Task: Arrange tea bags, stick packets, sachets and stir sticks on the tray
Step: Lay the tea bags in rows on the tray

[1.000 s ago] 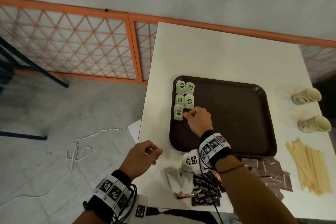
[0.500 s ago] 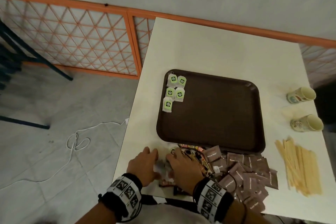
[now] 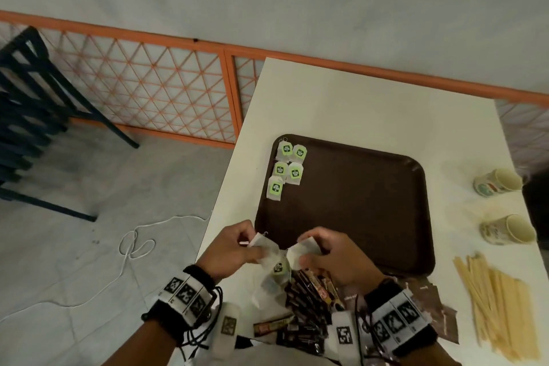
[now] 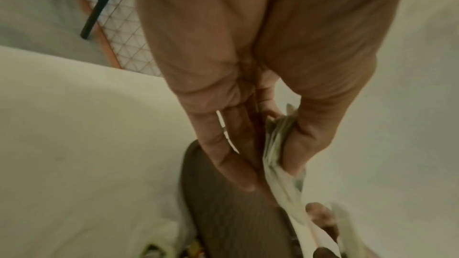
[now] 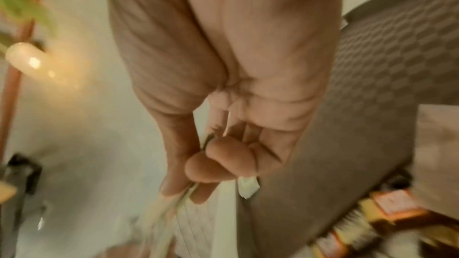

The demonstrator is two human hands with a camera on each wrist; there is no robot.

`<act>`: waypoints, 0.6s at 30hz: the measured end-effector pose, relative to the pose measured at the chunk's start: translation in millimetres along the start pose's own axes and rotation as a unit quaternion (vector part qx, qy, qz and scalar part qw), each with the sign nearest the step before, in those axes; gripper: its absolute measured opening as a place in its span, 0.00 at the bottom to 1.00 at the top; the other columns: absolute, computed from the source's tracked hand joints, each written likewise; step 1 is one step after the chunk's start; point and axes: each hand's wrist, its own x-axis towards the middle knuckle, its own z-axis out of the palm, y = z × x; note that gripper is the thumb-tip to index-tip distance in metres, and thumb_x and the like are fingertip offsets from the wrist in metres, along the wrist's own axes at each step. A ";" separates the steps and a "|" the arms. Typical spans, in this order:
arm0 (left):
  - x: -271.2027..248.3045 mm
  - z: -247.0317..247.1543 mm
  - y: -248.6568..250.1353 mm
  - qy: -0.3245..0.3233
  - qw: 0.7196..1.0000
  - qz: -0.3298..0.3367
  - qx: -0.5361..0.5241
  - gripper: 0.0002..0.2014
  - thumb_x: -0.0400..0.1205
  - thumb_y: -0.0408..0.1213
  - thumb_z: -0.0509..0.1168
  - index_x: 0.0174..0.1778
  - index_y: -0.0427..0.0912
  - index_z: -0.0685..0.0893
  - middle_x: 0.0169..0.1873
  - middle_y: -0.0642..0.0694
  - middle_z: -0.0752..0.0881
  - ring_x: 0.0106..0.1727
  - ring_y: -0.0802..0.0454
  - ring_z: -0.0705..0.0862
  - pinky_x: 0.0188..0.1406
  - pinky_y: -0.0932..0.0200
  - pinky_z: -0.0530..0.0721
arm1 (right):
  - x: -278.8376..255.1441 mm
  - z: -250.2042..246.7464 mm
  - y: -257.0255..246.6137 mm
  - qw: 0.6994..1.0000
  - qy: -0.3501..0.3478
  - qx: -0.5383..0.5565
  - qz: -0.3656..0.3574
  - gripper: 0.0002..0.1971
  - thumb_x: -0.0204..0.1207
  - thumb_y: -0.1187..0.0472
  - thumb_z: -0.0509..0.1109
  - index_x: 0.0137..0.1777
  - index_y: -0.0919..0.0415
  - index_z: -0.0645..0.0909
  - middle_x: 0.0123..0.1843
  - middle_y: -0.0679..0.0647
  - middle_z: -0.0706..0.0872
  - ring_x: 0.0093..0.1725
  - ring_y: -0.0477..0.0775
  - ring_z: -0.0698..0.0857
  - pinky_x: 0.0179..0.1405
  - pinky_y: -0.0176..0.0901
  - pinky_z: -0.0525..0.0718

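Tray [image 3: 356,202]: five tea bags [image 3: 286,169] placed far-left; left hand [image 3: 234,250] and right hand [image 3: 335,258] each pinch further bags at near rim; stick packets [image 3: 309,291], sachets [image 3: 430,300], stir sticks [image 3: 499,306] remain on table.

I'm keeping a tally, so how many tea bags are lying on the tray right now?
5, all in the tray's far left corner: two, two, and one nearest. More are off the tray, in both hands.

Most of the brown tray [image 3: 356,202] ahead of my hands lies bare; only 5 tea bags [image 3: 286,169] crowd its far-left corner. To my right, 2 tipped cups [image 3: 502,205] and the stir sticks [image 3: 499,306] block the table edge, while stick packets [image 3: 306,306] and brown sachets [image 3: 430,303] clutter the near edge.
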 end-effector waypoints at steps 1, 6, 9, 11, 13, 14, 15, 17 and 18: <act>0.8 1.7 7.9 -0.014 0.999 -0.001 -0.049 0.15 0.71 0.20 0.76 0.36 0.39 0.76 0.38 0.34 0.82 0.39 0.45 0.84 0.41 0.50 0.89 | -4.1 -6.8 -5.6 0.999 0.007 0.041 -0.006 0.13 0.72 0.62 0.80 0.55 0.52 0.87 0.45 0.54 0.92 0.39 0.44 0.87 0.40 0.36 0.84; 8.7 13.6 35.9 -0.074 0.977 -0.044 -0.193 0.16 0.69 0.23 0.68 0.51 0.42 0.84 0.46 0.34 0.85 0.45 0.38 0.88 0.40 0.49 0.88 | -13.0 -25.1 -31.9 0.973 0.077 0.215 -0.005 0.08 0.81 0.62 0.70 0.58 0.58 0.88 0.42 0.58 0.88 0.37 0.49 0.82 0.39 0.41 0.80; 13.0 22.0 50.2 -0.080 0.973 -0.074 -0.201 0.14 0.74 0.18 0.59 0.43 0.39 0.85 0.43 0.35 0.84 0.41 0.42 0.87 0.36 0.52 0.85 | -13.0 -24.6 -47.0 0.964 0.128 0.227 -0.044 0.09 0.82 0.64 0.69 0.59 0.56 0.87 0.45 0.60 0.91 0.39 0.50 0.86 0.42 0.41 0.84; 11.8 26.3 61.7 -0.095 0.964 -0.087 -0.232 0.09 0.72 0.23 0.64 0.42 0.38 0.84 0.41 0.35 0.82 0.35 0.45 0.84 0.31 0.56 0.82 | -9.2 -17.8 -51.4 0.965 0.213 0.109 -0.110 0.10 0.82 0.66 0.69 0.56 0.53 0.88 0.43 0.57 0.91 0.39 0.48 0.88 0.42 0.40 0.87; 9.1 28.3 71.3 -0.106 0.958 -0.102 -0.245 0.02 0.76 0.32 0.69 0.42 0.37 0.85 0.40 0.37 0.81 0.32 0.47 0.81 0.29 0.59 0.77 | -3.2 -8.1 -51.3 0.933 0.306 -0.041 -0.183 0.11 0.79 0.68 0.72 0.55 0.53 0.89 0.43 0.49 0.90 0.39 0.45 0.88 0.42 0.34 0.86; 7.3 29.0 73.2 -0.105 0.958 -0.112 -0.240 0.08 0.79 0.39 0.69 0.42 0.37 0.85 0.38 0.38 0.81 0.31 0.48 0.79 0.28 0.60 0.76 | -1.5 -2.9 -51.6 0.910 0.336 -0.110 -0.216 0.13 0.77 0.70 0.73 0.56 0.54 0.89 0.46 0.47 0.88 0.40 0.43 0.87 0.43 0.28 0.84; 6.3 30.0 73.5 -0.102 0.958 -0.122 -0.237 0.14 0.81 0.46 0.68 0.42 0.36 0.85 0.35 0.39 0.80 0.28 0.49 0.77 0.27 0.61 0.75 | -0.2 2.5 -50.3 0.888 0.349 -0.169 -0.246 0.15 0.75 0.72 0.74 0.57 0.55 0.89 0.49 0.46 0.87 0.41 0.40 0.85 0.45 0.24 0.82; 3.9 32.8 77.4 -0.112 0.953 -0.117 -0.255 0.22 0.79 0.54 0.68 0.45 0.33 0.83 0.31 0.40 0.76 0.26 0.52 0.73 0.25 0.62 0.73 | -0.8 14.8 -49.1 0.862 0.333 -0.245 -0.294 0.17 0.72 0.74 0.74 0.59 0.58 0.88 0.53 0.49 0.84 0.48 0.39 0.83 0.51 0.25 0.82; 2.6 34.1 78.6 -0.118 0.948 -0.105 -0.275 0.23 0.80 0.53 0.68 0.47 0.32 0.83 0.30 0.40 0.76 0.26 0.52 0.73 0.24 0.62 0.74 | -2.4 20.3 -48.4 0.855 0.321 -0.261 -0.313 0.16 0.73 0.73 0.71 0.59 0.59 0.88 0.54 0.50 0.83 0.51 0.42 0.83 0.53 0.29 0.83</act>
